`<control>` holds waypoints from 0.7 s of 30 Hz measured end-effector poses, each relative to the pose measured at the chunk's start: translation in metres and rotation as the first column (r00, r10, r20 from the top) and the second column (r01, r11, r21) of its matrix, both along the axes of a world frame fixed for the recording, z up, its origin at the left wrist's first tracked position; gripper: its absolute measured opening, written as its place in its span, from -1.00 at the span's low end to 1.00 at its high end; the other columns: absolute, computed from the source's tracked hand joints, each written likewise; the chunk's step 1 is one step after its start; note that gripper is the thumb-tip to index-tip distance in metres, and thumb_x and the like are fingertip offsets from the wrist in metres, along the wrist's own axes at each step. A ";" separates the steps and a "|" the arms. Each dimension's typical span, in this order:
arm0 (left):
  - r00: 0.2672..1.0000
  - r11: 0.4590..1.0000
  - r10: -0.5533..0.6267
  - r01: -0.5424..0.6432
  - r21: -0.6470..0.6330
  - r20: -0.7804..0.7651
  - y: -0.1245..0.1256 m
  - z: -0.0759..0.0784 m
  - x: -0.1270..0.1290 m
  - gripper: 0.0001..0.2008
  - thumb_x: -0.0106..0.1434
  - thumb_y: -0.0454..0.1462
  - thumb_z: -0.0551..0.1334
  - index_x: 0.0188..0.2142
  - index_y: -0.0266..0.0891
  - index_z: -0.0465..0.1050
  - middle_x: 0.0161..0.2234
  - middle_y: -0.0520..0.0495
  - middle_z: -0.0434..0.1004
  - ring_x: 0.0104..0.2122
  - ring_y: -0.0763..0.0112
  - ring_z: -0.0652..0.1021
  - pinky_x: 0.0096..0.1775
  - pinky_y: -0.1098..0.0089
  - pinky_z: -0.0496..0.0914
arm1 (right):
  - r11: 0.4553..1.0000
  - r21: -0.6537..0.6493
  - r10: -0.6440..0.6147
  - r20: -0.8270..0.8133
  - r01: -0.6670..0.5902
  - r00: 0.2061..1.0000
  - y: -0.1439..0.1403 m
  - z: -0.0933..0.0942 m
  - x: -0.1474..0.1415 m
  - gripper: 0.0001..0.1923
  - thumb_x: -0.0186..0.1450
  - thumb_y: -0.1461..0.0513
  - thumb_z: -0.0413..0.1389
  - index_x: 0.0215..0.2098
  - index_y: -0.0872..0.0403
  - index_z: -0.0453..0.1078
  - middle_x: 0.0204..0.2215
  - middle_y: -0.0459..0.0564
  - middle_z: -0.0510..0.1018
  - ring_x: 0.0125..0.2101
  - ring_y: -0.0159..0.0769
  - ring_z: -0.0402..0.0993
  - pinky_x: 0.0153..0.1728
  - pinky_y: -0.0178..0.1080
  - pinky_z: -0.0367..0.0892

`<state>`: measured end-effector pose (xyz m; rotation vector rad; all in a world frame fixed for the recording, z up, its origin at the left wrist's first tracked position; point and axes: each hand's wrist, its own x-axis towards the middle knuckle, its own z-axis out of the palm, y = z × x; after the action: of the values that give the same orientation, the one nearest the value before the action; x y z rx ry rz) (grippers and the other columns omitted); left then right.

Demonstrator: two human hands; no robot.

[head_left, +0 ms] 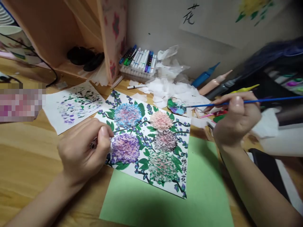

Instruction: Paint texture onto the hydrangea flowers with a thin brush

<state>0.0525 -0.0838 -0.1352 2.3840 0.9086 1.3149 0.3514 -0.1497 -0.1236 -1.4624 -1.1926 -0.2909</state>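
**Head view: thin brush in one hand, painted sheet under the other**

Head camera looks down on a wooden desk. The right hand pinches a brush between thumb and fingers, shaft nearly level, tip reaching left to a small palette smeared with green and purple. The left hand is curled, thumb pressed to fingers at the left edge of the painting; it may pinch something small, but I cannot tell what.

Handling, as I judge it: the brush is light, stiff and slim, with a smooth blue shaft that could roll in the fingers; gripping it where the hand does now looks sound. Its tip is probably wet and would mark whatever it touches. The painting is a thin paper sheet, light and limp, easy to crease or smear; it is best held flat by a bare edge.

The painting shows five round flower heads, blue, pink, purple, mauve and pale green-pink, with green leaves, dark stems and written characters at its lower right. It lies tilted, partly on a green sheet. A test sheet lies to its left, markers and tissue behind.
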 end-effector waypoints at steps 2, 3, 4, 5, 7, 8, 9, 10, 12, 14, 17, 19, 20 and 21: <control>1.000 0.999 -0.023 0.023 0.023 -0.014 0.002 -0.001 -0.001 -0.82 0.13 -0.46 0.11 -0.49 -0.18 0.36 -0.58 0.06 0.36 -0.56 0.51 0.36 -0.48 0.32 0.23 | 0.999 -0.038 -0.027 0.064 0.029 0.998 0.002 -0.006 0.015 -0.69 0.34 0.18 -0.07 -0.52 0.01 0.34 -0.57 -0.03 0.37 -0.57 -0.31 0.28 -0.44 -0.15 0.16; 0.999 0.999 -0.030 0.030 0.032 -0.015 0.002 -0.001 -0.001 -0.82 0.12 -0.47 0.11 -0.48 -0.18 0.37 -0.58 0.05 0.37 -0.56 0.50 0.37 -0.47 0.32 0.23 | 0.997 -0.071 -0.025 0.084 0.031 0.996 0.003 -0.009 0.020 -0.68 0.35 0.16 -0.08 -0.52 0.01 0.33 -0.58 -0.04 0.38 -0.57 -0.31 0.29 -0.43 -0.15 0.17; 0.999 0.999 -0.034 0.034 0.041 -0.013 0.003 -0.001 -0.002 -0.82 0.11 -0.47 0.11 -0.47 -0.19 0.38 -0.57 0.05 0.37 -0.56 0.51 0.37 -0.46 0.32 0.24 | 0.994 -0.101 -0.022 0.098 0.032 0.995 0.004 -0.012 0.023 -0.67 0.36 0.16 -0.09 -0.52 0.01 0.33 -0.59 -0.05 0.38 -0.56 -0.31 0.30 -0.41 -0.15 0.19; 0.999 0.998 -0.036 0.036 0.054 -0.007 0.003 -0.001 -0.002 -0.82 0.11 -0.48 0.11 -0.47 -0.19 0.38 -0.57 0.05 0.36 -0.56 0.51 0.37 -0.45 0.33 0.24 | 0.991 -0.128 -0.016 0.106 0.029 0.994 0.005 -0.014 0.025 -0.66 0.36 0.15 -0.10 -0.53 0.02 0.32 -0.59 -0.06 0.38 -0.55 -0.30 0.32 -0.39 -0.15 0.20; 0.999 0.996 -0.033 0.033 0.077 0.009 0.003 0.000 -0.003 -0.83 0.10 -0.48 0.11 -0.47 -0.21 0.39 -0.58 0.05 0.34 -0.55 0.52 0.37 -0.44 0.36 0.26 | 0.986 -0.169 0.014 0.100 0.003 0.995 0.007 -0.018 0.025 -0.64 0.37 0.14 -0.11 -0.54 0.02 0.31 -0.58 -0.08 0.38 -0.51 -0.31 0.34 -0.37 -0.16 0.22; 0.999 0.996 -0.029 0.027 0.080 0.020 0.003 0.001 -0.003 -0.84 0.10 -0.47 0.11 -0.48 -0.21 0.38 -0.59 0.06 0.34 -0.55 0.52 0.37 -0.43 0.36 0.27 | 0.985 -0.173 0.025 0.089 -0.010 0.996 0.008 -0.020 0.025 -0.63 0.37 0.14 -0.11 -0.55 0.02 0.31 -0.58 -0.09 0.38 -0.50 -0.31 0.35 -0.37 -0.17 0.23; 0.999 0.997 -0.020 0.018 0.078 0.026 0.004 0.002 -0.003 -0.84 0.10 -0.46 0.12 -0.48 -0.21 0.38 -0.59 0.06 0.33 -0.55 0.52 0.37 -0.42 0.37 0.27 | 0.986 -0.168 0.032 0.074 -0.020 0.997 0.009 -0.021 0.025 -0.64 0.37 0.13 -0.11 -0.55 0.01 0.31 -0.57 -0.09 0.39 -0.49 -0.30 0.35 -0.37 -0.17 0.24; 1.000 0.997 -0.012 0.010 0.074 0.029 0.004 0.002 -0.004 -0.85 0.09 -0.46 0.12 -0.48 -0.20 0.38 -0.59 0.06 0.33 -0.55 0.51 0.37 -0.42 0.36 0.28 | 0.987 -0.160 0.038 0.061 -0.028 0.997 0.009 -0.022 0.026 -0.64 0.37 0.12 -0.11 -0.54 0.01 0.31 -0.56 -0.09 0.39 -0.49 -0.30 0.36 -0.38 -0.17 0.25; 0.999 0.997 0.001 -0.004 0.081 0.038 0.004 0.003 -0.004 -0.85 0.09 -0.44 0.13 -0.49 -0.19 0.38 -0.61 0.06 0.32 -0.57 0.49 0.36 -0.44 0.36 0.27 | 0.987 -0.157 0.042 0.056 -0.033 0.998 0.010 -0.024 0.028 -0.65 0.37 0.12 -0.10 -0.52 0.01 0.33 -0.56 -0.08 0.40 -0.49 -0.29 0.37 -0.40 -0.17 0.25; 0.999 0.997 0.018 -0.020 0.078 0.034 0.004 0.003 -0.004 -0.85 0.09 -0.43 0.12 -0.50 -0.18 0.37 -0.61 0.06 0.32 -0.57 0.48 0.36 -0.45 0.35 0.26 | 0.983 -0.181 0.060 0.076 -0.045 0.995 0.010 -0.026 0.030 -0.65 0.36 0.12 -0.09 -0.52 0.00 0.34 -0.55 -0.07 0.41 -0.48 -0.28 0.38 -0.39 -0.16 0.26; 0.999 0.997 0.031 -0.032 0.068 0.020 0.003 0.003 -0.004 -0.84 0.10 -0.44 0.11 -0.49 -0.16 0.37 -0.60 0.06 0.34 -0.56 0.48 0.37 -0.43 0.35 0.27 | 0.983 -0.178 0.058 0.083 -0.043 0.995 0.009 -0.026 0.031 -0.66 0.36 0.13 -0.08 -0.52 -0.01 0.34 -0.55 -0.07 0.42 -0.47 -0.28 0.39 -0.39 -0.17 0.26; 1.000 0.996 0.021 -0.022 0.082 0.015 0.003 0.003 -0.004 -0.83 0.10 -0.44 0.11 -0.47 -0.16 0.38 -0.60 0.06 0.34 -0.55 0.47 0.38 -0.42 0.35 0.28 | 0.986 -0.164 0.021 0.062 -0.011 0.998 0.009 -0.025 0.030 -0.67 0.36 0.13 -0.09 -0.50 0.01 0.34 -0.55 -0.08 0.41 -0.48 -0.29 0.39 -0.41 -0.19 0.26; 1.000 0.995 0.016 -0.018 0.097 0.018 0.003 0.004 -0.003 -0.83 0.10 -0.44 0.10 -0.47 -0.17 0.38 -0.60 0.06 0.34 -0.55 0.48 0.39 -0.42 0.36 0.28 | 0.985 -0.171 0.010 0.050 -0.002 0.999 0.009 -0.023 0.028 -0.67 0.36 0.13 -0.09 -0.49 0.02 0.34 -0.56 -0.09 0.41 -0.49 -0.31 0.39 -0.41 -0.20 0.26; 1.000 0.994 0.018 -0.020 0.106 0.015 0.003 0.004 -0.003 -0.83 0.11 -0.44 0.10 -0.47 -0.17 0.38 -0.61 0.06 0.34 -0.55 0.48 0.39 -0.42 0.36 0.29 | 0.984 -0.179 0.007 0.034 -0.001 0.999 0.009 -0.021 0.026 -0.67 0.36 0.13 -0.09 -0.49 0.03 0.34 -0.56 -0.10 0.40 -0.51 -0.33 0.38 -0.43 -0.21 0.26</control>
<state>0.0491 -0.0809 -0.1316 2.4480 0.8803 1.4188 0.3777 -0.1405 -0.1446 -1.6157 -1.2757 -0.2110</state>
